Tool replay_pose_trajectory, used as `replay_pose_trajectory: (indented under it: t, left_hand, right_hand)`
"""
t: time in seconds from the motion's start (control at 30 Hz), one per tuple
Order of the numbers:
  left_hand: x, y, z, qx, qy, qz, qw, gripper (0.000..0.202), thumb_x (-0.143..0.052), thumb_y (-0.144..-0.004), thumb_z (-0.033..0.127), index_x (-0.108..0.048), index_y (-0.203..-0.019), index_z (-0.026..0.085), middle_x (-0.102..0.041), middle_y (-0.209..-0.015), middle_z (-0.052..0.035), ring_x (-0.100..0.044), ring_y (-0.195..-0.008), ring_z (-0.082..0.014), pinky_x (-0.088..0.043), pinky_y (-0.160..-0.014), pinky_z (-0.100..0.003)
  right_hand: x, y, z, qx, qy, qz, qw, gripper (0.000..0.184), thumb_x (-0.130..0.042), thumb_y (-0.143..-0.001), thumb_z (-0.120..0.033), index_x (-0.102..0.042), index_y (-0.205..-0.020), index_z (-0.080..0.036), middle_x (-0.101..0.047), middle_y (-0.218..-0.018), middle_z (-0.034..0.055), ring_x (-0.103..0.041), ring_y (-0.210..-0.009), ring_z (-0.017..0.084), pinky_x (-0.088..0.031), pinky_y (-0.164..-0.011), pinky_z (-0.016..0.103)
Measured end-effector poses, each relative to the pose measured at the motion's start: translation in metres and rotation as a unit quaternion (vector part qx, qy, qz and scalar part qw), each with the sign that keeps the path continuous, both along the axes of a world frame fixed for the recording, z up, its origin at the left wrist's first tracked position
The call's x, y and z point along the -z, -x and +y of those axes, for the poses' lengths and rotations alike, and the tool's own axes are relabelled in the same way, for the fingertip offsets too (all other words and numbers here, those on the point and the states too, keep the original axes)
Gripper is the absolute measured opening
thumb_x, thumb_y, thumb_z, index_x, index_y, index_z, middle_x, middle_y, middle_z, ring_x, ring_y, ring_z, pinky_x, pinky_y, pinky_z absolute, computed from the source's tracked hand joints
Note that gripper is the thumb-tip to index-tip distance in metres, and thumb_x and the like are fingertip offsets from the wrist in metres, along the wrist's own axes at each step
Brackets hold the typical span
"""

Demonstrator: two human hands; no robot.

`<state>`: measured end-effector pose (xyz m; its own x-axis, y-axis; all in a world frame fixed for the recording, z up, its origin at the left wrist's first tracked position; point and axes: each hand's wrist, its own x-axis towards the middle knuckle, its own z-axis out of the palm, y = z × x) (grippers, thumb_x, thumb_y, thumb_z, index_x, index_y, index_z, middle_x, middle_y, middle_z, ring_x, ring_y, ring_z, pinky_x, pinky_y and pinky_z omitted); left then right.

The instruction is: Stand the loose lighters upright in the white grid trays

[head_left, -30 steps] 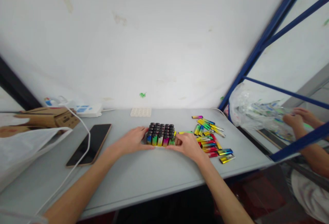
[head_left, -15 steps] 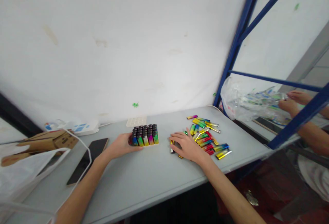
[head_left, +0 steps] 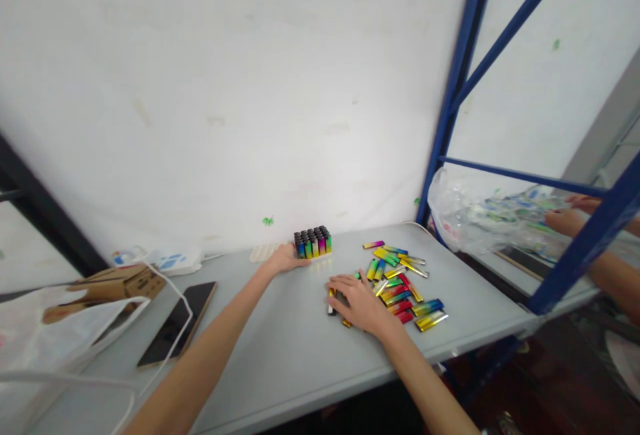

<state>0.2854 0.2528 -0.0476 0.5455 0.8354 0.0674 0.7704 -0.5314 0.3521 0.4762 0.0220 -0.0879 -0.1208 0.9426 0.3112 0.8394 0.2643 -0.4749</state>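
Observation:
My left hand (head_left: 287, 259) grips the near left side of a white tray (head_left: 321, 258), at the back of the table by the wall. Colourful metallic lighters (head_left: 313, 244) stand upright in rows in this tray, black ends up. My right hand (head_left: 359, 300) lies palm down at the left edge of a pile of loose lighters (head_left: 399, 294), fingers stretched over a few of them. What is under its palm is hidden. A second white tray (head_left: 263, 252) with round holes lies left of the filled one.
On the left are a phone (head_left: 177, 323), a white cable (head_left: 189, 308), a cardboard box (head_left: 141, 282) and a plastic bag (head_left: 55, 335). A blue metal frame (head_left: 445, 132) rises on the right. Beyond it another person's hands (head_left: 567, 220) are at a clear plastic bag (head_left: 500, 218).
My left hand has pushed the filled tray back and to the right, towards the wall. My right hand stays over the loose lighters. The camera view has tilted.

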Motion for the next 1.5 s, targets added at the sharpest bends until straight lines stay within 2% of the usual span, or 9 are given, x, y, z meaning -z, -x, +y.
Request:
replay_pose_trajectory:
  t: [0.13, 0.27, 0.5, 0.67, 0.87, 1.0, 1.2, 1.37, 1.5]
  left_hand:
    - [0.001, 0.021, -0.007, -0.075, -0.077, 0.017, 0.994, 0.093, -0.072, -0.081, 0.070, -0.056, -0.149, 0.008, -0.067, -0.141, -0.0278, -0.065, -0.130, -0.0436, -0.053, -0.106, -0.049]
    - [0.018, 0.067, -0.008, -0.074, -0.200, 0.062, 0.975, 0.080, -0.051, -0.097, 0.065, -0.055, -0.153, 0.009, -0.051, -0.160, -0.0289, -0.046, -0.151, -0.0439, -0.040, -0.121, -0.056]
    - [0.042, 0.116, -0.058, 0.050, -0.170, 0.107, 0.978, 0.054, -0.042, -0.105, 0.040, -0.064, -0.147, 0.015, -0.062, -0.150, -0.0259, -0.055, -0.142, -0.0426, -0.043, -0.118, -0.060]
    - [0.013, 0.101, -0.104, 0.201, -0.083, 0.053, 0.975, 0.037, -0.047, -0.106, 0.034, -0.073, -0.131, 0.028, -0.069, -0.118, -0.0125, -0.068, -0.109, -0.0300, -0.055, -0.102, -0.044]
    - [0.010, 0.070, -0.089, 0.239, -0.106, -0.036, 0.965, 0.048, -0.070, -0.092, 0.049, -0.067, -0.132, 0.024, -0.064, -0.120, -0.0109, -0.064, -0.114, -0.0308, -0.054, -0.103, -0.043]
    - [0.036, 0.075, -0.072, 0.150, -0.159, -0.045, 0.975, 0.087, -0.069, -0.085, 0.074, -0.054, -0.153, 0.022, -0.062, -0.133, -0.0157, -0.061, -0.122, -0.0378, -0.050, -0.109, -0.053]
    - [0.055, 0.085, -0.062, 0.151, -0.101, -0.071, 0.981, 0.084, -0.066, -0.081, 0.085, -0.069, -0.137, 0.023, -0.065, -0.132, -0.0132, -0.062, -0.125, -0.0359, -0.046, -0.116, -0.049]
    - [0.048, 0.084, -0.065, 0.159, -0.075, -0.116, 0.978, 0.075, -0.071, -0.080, 0.081, -0.073, -0.129, 0.024, -0.066, -0.127, -0.0109, -0.063, -0.120, -0.0339, -0.049, -0.113, -0.047]
    - [0.047, 0.082, -0.069, 0.159, -0.059, -0.122, 0.978, 0.073, -0.075, -0.079, 0.077, -0.073, -0.128, 0.022, -0.068, -0.120, -0.0102, -0.066, -0.113, -0.0327, -0.051, -0.108, -0.044]
  right_hand:
    - [0.002, 0.000, 0.001, 0.013, -0.019, 0.000, 1.000, 0.035, -0.061, -0.108, -0.035, -0.068, -0.139, -0.023, -0.069, -0.147, 0.0145, -0.060, -0.142, 0.031, -0.022, -0.128, 0.071]
    - [0.005, 0.000, 0.003, 0.053, -0.047, -0.022, 0.997, 0.042, -0.064, -0.106, -0.046, -0.067, -0.139, -0.020, -0.070, -0.140, 0.0170, -0.061, -0.137, 0.034, -0.027, -0.127, 0.068]
    - [0.006, 0.004, 0.003, 0.051, -0.031, -0.038, 0.998, 0.054, -0.073, -0.099, -0.052, -0.064, -0.142, -0.020, -0.070, -0.136, 0.0167, -0.061, -0.135, 0.036, -0.025, -0.128, 0.069]
    - [0.006, 0.007, 0.009, 0.009, -0.059, 0.037, 0.997, 0.053, -0.066, -0.098, -0.022, -0.057, -0.151, -0.021, -0.064, -0.143, 0.0149, -0.058, -0.140, 0.031, -0.032, -0.129, 0.060]
    - [0.000, 0.002, 0.014, 0.006, -0.100, 0.227, 0.969, 0.036, -0.060, -0.100, -0.021, -0.070, -0.135, -0.024, -0.069, -0.135, 0.0115, -0.071, -0.115, 0.022, -0.058, -0.105, 0.041]
    - [-0.004, -0.003, 0.016, 0.072, -0.034, 0.445, 0.892, 0.049, -0.084, -0.083, -0.039, -0.072, -0.128, -0.024, -0.071, -0.136, 0.0109, -0.075, -0.099, 0.021, -0.063, -0.083, 0.034]
    - [-0.014, -0.005, 0.016, 0.108, 0.025, 0.618, 0.778, 0.052, -0.094, -0.070, -0.047, -0.078, -0.114, -0.022, -0.076, -0.100, 0.0041, -0.070, -0.082, 0.017, -0.055, -0.069, 0.027]
    - [-0.032, 0.001, 0.022, 0.089, 0.015, 0.595, 0.799, 0.050, -0.091, -0.075, -0.049, -0.074, -0.114, -0.024, -0.065, -0.084, -0.0030, -0.046, -0.054, 0.007, -0.029, -0.046, 0.023]
    - [-0.046, 0.010, 0.046, 0.081, -0.019, 0.580, 0.810, 0.044, -0.096, -0.068, -0.043, -0.067, -0.095, -0.022, -0.054, -0.066, -0.0079, -0.039, -0.055, 0.007, -0.027, -0.050, 0.023]
